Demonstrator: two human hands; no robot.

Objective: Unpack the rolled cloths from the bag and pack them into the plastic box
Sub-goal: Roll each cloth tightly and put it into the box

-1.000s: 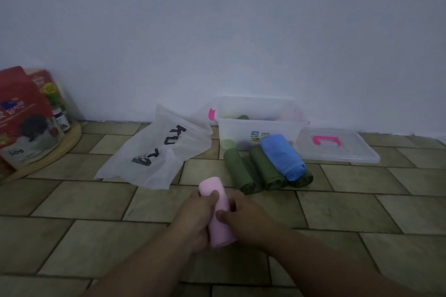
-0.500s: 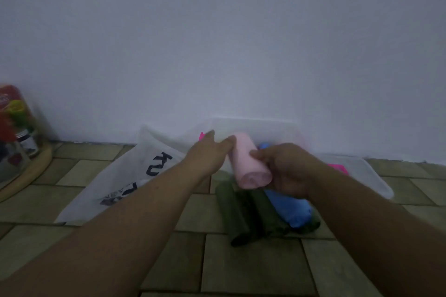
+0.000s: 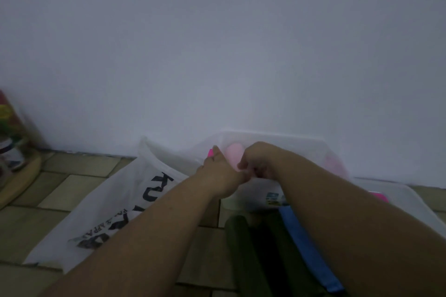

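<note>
Over the open clear plastic box [image 3: 277,136] by the wall, both my hands hold a pink rolled cloth [image 3: 232,154]. My left hand [image 3: 220,170] grips its left side, and my right hand [image 3: 259,161] curls over its right side. The roll's lower part is hidden behind my hands. The white bag [image 3: 115,202] with black print lies flat on the floor to the left. In front of the box lie dark green rolled cloths [image 3: 239,239] and a blue rolled cloth [image 3: 307,246], partly under my right forearm.
The box's clear lid [image 3: 407,202] with a pink handle [image 3: 379,196] lies on the tiles to the right. At far left, packets and a jar stand on a round wooden tray [image 3: 21,176]. A white wall rises just behind the box.
Both hands lifted the pink roll from the floor near me and carried it forward to the box. The camera moved closer to the wall.
</note>
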